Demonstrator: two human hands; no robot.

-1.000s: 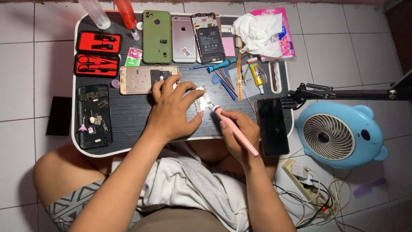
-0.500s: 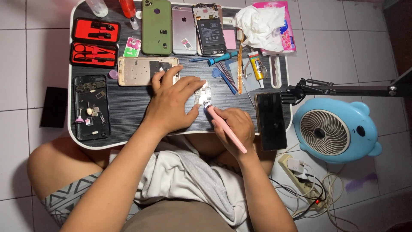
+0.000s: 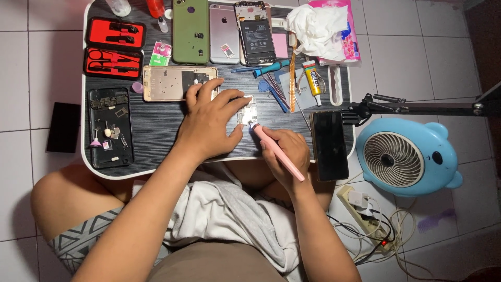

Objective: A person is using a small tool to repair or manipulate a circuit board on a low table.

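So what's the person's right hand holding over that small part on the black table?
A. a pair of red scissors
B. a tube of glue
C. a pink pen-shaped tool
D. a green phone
C: the right hand grips a pink pen-shaped tool, its tip on the small part that the left hand steadies.

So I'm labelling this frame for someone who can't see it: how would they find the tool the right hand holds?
Start at the black lap table across the person's knees and go to its near edge, right of centre. There the right hand grips a pink pen-shaped tool, its tip on a small part steadied by the left hand. It is the only pink stick in a hand; the blue tools lie loose.
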